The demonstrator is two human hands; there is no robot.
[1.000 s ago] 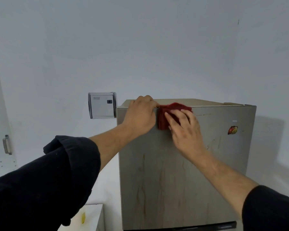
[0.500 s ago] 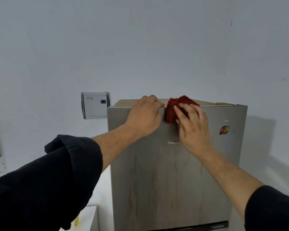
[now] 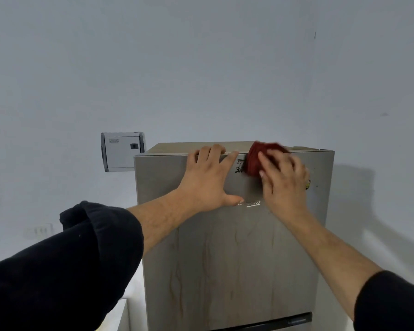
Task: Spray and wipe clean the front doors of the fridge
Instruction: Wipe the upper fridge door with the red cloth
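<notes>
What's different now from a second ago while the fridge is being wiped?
The right hand has slid the red cloth rightward along the top of the fridge door, uncovering a dark mark. The left hand shifted right too and now lies flatter on the door. Both hands stay on the door; nothing was picked up or released.

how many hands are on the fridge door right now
2. The left hand lies flat on the fridge door, fingertips at its top edge; the right hand presses the red cloth against it just beside.
</notes>
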